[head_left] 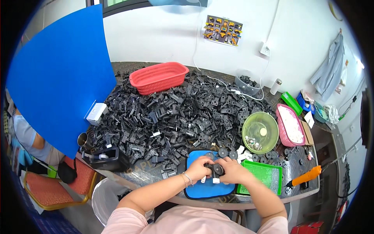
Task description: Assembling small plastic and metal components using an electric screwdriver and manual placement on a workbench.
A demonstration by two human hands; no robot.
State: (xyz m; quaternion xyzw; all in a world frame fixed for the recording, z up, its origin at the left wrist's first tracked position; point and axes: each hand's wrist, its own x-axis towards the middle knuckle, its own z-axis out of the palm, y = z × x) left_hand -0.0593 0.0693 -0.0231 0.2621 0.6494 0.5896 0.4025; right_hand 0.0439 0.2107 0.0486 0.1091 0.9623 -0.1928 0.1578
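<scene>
Over a blue mat at the table's near edge, my two hands meet on a black plastic part with white pieces at its lower side. My left hand, a bracelet on its wrist, grips the part from the left with curled fingers. From the right, my right hand closes on it too. Just beyond the hands lie black round discs, and white plastic pieces rest to their right. The fingers hide much of the held part.
A large heap of black plastic parts covers the table, a red basket behind it. To the right are a green tray, a round green bowl, a pink basket and an orange electric screwdriver. A tape dispenser stands left.
</scene>
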